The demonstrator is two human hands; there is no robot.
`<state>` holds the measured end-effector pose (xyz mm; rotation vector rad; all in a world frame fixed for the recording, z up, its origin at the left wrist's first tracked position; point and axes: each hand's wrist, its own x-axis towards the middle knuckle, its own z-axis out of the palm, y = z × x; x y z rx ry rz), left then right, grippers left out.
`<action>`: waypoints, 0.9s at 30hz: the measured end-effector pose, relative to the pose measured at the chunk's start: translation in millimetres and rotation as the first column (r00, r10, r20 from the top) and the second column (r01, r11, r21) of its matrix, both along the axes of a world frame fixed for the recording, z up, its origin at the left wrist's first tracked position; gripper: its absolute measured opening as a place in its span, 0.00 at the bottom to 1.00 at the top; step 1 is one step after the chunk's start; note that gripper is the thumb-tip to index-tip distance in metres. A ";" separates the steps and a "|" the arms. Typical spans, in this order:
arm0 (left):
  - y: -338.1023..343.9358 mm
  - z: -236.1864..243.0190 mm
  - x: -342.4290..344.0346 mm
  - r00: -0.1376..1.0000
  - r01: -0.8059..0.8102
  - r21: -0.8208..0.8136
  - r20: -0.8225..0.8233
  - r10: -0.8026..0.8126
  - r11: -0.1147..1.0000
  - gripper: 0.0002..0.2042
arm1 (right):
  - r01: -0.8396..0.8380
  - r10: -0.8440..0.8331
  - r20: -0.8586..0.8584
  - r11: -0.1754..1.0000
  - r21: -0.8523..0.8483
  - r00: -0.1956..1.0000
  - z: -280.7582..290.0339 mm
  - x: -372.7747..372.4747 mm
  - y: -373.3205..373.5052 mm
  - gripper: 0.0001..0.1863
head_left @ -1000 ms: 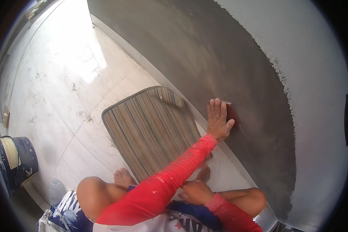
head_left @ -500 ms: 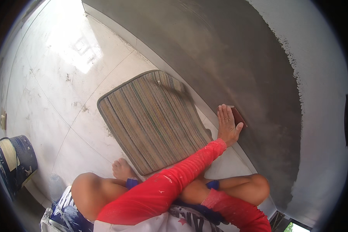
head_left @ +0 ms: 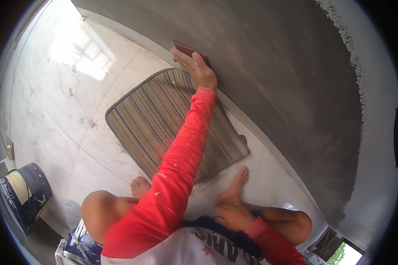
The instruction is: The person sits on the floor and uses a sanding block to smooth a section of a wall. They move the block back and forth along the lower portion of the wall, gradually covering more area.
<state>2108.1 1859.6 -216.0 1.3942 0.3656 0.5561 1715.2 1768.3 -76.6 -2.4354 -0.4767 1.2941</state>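
Note:
My left hand (head_left: pixel 197 70), at the end of a dust-specked red sleeve, holds a reddish-brown piece of sandpaper (head_left: pixel 191 51) against the lower part of the grey-coated wall (head_left: pixel 269 75). The palm and fingers cover much of the sheet, whose far edge sticks out beyond them. My right hand (head_left: pixel 236 216) lies on my right lower leg with its fingers stretched out and nothing in them. A striped mat (head_left: pixel 163 119) is spread on the floor under my left forearm, one side close to the wall's base.
A dark paint-stained bucket (head_left: pixel 24 192) stands at the left. Pale tiles (head_left: pixel 82 115) with dusty smudges make up the floor. A light skirting strip (head_left: pixel 269 152) runs along the wall's foot. My bare feet (head_left: pixel 238 179) are near the mat.
My left hand has slid the sandpaper along the wall, away from me and to the left. My right hand, partly hidden before, now shows on my leg.

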 end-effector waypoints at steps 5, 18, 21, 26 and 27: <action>-138.3 -39.4 -183.2 0.881 0.472 0.097 -0.062 -0.468 0.876 0.47 | -0.101 0.101 -0.004 0.995 -0.001 0.995 0.8 26.0 12.1 0.23; 29.9 -8.0 15.2 0.996 0.091 0.102 -0.005 -0.091 0.991 0.41 | -0.101 0.101 0.093 0.995 0.000 0.991 8.8 28.4 -12.7 0.21; -105.2 -8.6 -102.6 0.969 0.219 0.203 0.067 -0.237 0.954 0.45 | -0.164 0.163 -0.035 0.985 -0.046 0.986 10.2 38.7 -3.2 0.21; -166.5 9.3 -207.4 0.855 0.498 0.182 0.056 -0.515 0.848 0.46 | -0.282 0.271 -0.219 0.959 -0.023 0.938 2.5 42.3 20.9 0.18; -156.1 5.6 -187.8 0.889 0.434 0.196 0.065 -0.453 0.879 0.46 | -0.287 0.286 -0.134 0.958 0.014 0.949 2.0 43.9 19.9 0.18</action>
